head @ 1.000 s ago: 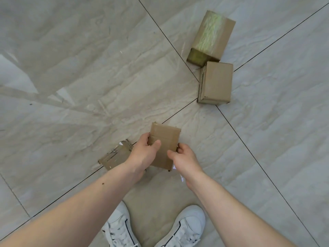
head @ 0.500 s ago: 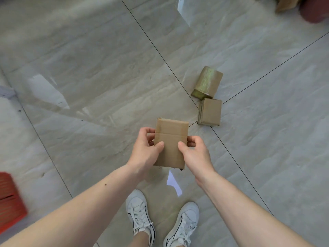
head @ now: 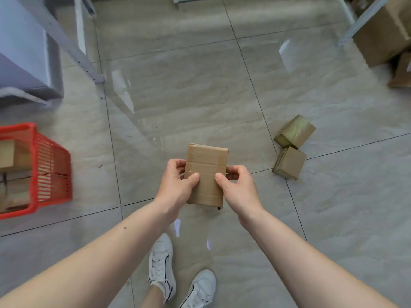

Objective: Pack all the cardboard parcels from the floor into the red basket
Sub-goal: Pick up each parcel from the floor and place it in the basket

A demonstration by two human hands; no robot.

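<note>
I hold a flat brown cardboard parcel (head: 206, 172) in front of me, well above the floor. My left hand (head: 178, 185) grips its left edge and my right hand (head: 239, 187) grips its right edge. On the floor to the right lie two more parcels: a tape-wrapped one (head: 294, 131) and a plain one (head: 289, 162), touching each other. The red basket (head: 52, 165) stands at the left edge of the view with cardboard parcels (head: 9, 155) inside it.
A grey metal shelf frame (head: 66, 41) and a grey block stand at the upper left. Large cardboard boxes (head: 384, 34) and another shelf post fill the upper right corner. My white shoes (head: 161, 263) are on the glossy tiled floor below the parcel.
I have stood up with the parcel, lifting it off the floor. The view has swung up and left, bringing the red basket and the shelves into sight. The small flattened parcel is out of view.
</note>
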